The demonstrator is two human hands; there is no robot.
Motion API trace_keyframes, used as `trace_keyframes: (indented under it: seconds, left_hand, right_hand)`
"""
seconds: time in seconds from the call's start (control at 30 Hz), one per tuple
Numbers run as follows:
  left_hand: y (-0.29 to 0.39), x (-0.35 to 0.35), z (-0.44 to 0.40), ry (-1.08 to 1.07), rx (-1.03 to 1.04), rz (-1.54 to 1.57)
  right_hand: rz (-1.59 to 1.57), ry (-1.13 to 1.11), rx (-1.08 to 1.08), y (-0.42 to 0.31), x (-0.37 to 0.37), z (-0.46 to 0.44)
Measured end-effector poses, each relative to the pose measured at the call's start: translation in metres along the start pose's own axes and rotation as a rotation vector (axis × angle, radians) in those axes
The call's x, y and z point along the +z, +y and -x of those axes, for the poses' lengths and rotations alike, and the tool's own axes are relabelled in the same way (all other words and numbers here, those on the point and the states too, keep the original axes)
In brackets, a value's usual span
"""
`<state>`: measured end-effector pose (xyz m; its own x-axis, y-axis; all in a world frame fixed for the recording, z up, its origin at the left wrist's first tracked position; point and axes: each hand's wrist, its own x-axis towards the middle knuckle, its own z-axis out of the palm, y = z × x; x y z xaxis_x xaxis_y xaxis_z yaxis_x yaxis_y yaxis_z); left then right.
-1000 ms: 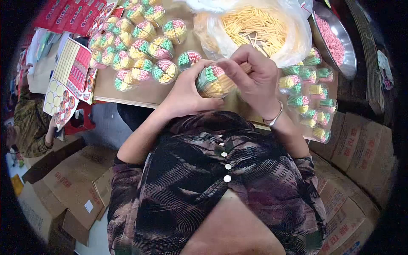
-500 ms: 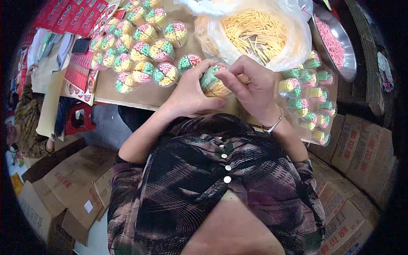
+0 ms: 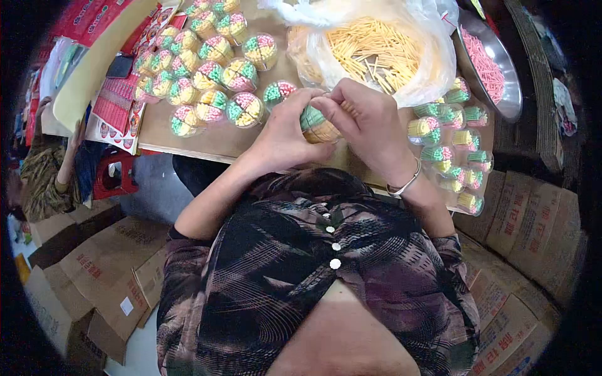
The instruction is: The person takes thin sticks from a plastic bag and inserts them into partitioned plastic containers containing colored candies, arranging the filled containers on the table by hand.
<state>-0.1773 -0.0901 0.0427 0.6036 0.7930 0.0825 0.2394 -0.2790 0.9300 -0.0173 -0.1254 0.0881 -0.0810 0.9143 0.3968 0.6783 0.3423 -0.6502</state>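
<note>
My left hand (image 3: 282, 131) is wrapped around a clear plastic cup (image 3: 321, 130) packed with thin green and yellow sticks. Closed over the cup's mouth, my right hand (image 3: 373, 119) grips yellow sticks (image 3: 351, 110), whose ends show by its fingers. How far these reach into the cup is hidden. Just beyond my left hand stands another filled cup (image 3: 276, 93) with pink and green sticks. A translucent plastic bag (image 3: 436, 59) lies open past my right hand, with loose yellow sticks (image 3: 376, 47) inside.
Several filled cups (image 3: 241, 75) stand at left on the brown table (image 3: 188, 145); more cups (image 3: 439, 153) lie on their sides at right. A metal bowl (image 3: 515, 94) holds pink sticks. Cardboard boxes (image 3: 530, 219) flank me. At far left, another person's arm (image 3: 66, 160) is near a pale yellow sheet (image 3: 88, 69).
My right hand has shifted slightly, its thumb closer to my left fingers, covering more of the cup's mouth. At far left, the other person's pale yellow sheet has swung upward over the table.
</note>
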Motion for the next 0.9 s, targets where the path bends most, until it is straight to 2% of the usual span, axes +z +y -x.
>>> trace_keyframes:
  seconds: [0.17, 0.2, 0.33, 0.37, 0.5, 0.9]
  left_hand:
    - [0.009, -0.004, 0.0, -0.045, -0.095, 0.003]
    - [0.008, -0.004, 0.0, -0.05, -0.106, 0.003]
    - [-0.009, 0.001, 0.0, -0.026, -0.013, 0.031]
    - [-0.01, 0.001, -0.001, -0.023, 0.001, 0.034]
    - [0.007, -0.003, 0.002, -0.049, -0.133, 0.011]
    - [0.003, 0.002, 0.003, -0.013, -0.051, -0.029]
  right_hand:
    - [-0.235, 0.0, 0.208, 0.0, 0.0, 0.001]
    - [-0.232, 0.001, 0.207, 0.0, 0.0, 0.002]
    - [0.072, 0.08, -0.034, 0.003, 0.006, 0.004]
    - [0.073, 0.082, -0.035, 0.003, 0.006, 0.003]
    - [-0.195, 0.033, 0.213, 0.003, 0.004, 0.004]
    - [-0.072, 0.057, 0.166, 0.002, 0.004, 0.006]
